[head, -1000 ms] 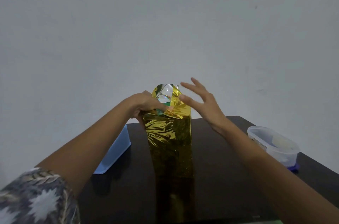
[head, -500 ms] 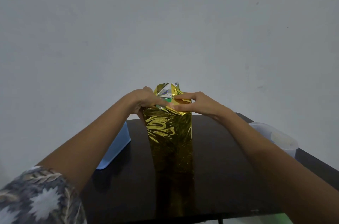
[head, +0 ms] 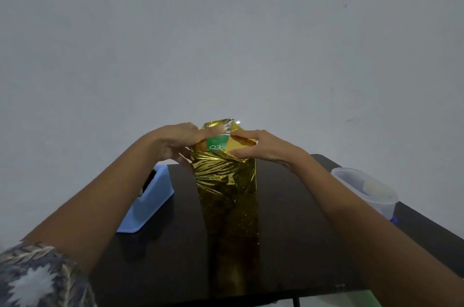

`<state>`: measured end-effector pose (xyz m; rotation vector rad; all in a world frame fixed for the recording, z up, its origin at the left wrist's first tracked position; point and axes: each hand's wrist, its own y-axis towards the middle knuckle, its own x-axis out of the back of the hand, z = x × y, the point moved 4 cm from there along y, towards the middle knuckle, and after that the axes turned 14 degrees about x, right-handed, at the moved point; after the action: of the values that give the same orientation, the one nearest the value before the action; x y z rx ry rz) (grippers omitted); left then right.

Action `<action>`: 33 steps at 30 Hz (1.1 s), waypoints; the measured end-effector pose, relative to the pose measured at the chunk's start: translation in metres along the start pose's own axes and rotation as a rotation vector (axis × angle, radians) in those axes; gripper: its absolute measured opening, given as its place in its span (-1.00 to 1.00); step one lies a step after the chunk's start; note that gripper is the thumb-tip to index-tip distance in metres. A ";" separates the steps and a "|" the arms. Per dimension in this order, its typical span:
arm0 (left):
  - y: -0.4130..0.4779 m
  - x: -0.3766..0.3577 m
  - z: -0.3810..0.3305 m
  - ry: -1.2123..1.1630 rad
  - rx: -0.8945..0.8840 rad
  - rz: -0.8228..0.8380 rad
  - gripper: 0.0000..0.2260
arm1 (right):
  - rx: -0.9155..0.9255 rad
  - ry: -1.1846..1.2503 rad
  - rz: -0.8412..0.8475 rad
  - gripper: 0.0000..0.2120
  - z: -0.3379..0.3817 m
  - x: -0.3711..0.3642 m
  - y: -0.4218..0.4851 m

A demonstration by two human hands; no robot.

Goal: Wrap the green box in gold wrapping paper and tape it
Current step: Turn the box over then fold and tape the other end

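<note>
While the box [head: 217, 144] stands upright near the middle of the dark table [head: 288, 231], both hands work at its top end. Gold paper [head: 226, 181] covers the near face and both sides from the table surface up to the top. At the top the wrap is open: a patch of the green box face with white lettering shows between the two hands.

Left hand [head: 173, 144]: positioned at the upper left corner of the box. Its fingers [head: 208, 132] lie fairly straight across the top and press the paper flap down; they are slightly blurred. Whether the thumb grips the side cannot be determined.

Right hand [head: 266, 148]: positioned at the upper right corner. Thumb and forefinger pinch a folded flap of gold paper against the box top.

A blue tray [head: 150, 201] sits on the table to the left of the box, apart from it. A clear plastic tub [head: 361, 181] sits near the right table edge. A patterned sleeve [head: 37, 276] covers the left upper arm.
</note>
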<state>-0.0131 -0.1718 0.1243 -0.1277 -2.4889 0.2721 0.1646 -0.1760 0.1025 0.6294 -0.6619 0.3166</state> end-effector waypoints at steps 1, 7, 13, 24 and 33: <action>0.002 0.008 0.012 -0.118 0.016 0.051 -0.25 | 0.000 -0.016 0.004 -0.40 -0.001 0.000 0.001; 0.037 0.068 0.132 0.166 0.240 -0.480 -0.37 | -0.007 -0.075 0.031 -0.38 -0.003 0.000 0.006; 0.056 0.078 0.200 0.098 0.353 -0.582 -0.61 | -0.013 -0.085 0.033 -0.39 -0.004 0.000 0.007; 0.071 0.079 0.187 -0.440 0.475 -0.413 -0.58 | -0.029 -0.059 0.029 -0.40 -0.006 0.000 0.007; 0.075 0.080 0.187 -0.563 0.433 -0.315 -0.83 | -0.053 -0.033 0.007 -0.40 -0.006 0.000 0.005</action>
<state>-0.1870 -0.1173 0.0075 0.5897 -2.8655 0.7888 0.1654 -0.1682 0.1012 0.5829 -0.7019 0.2953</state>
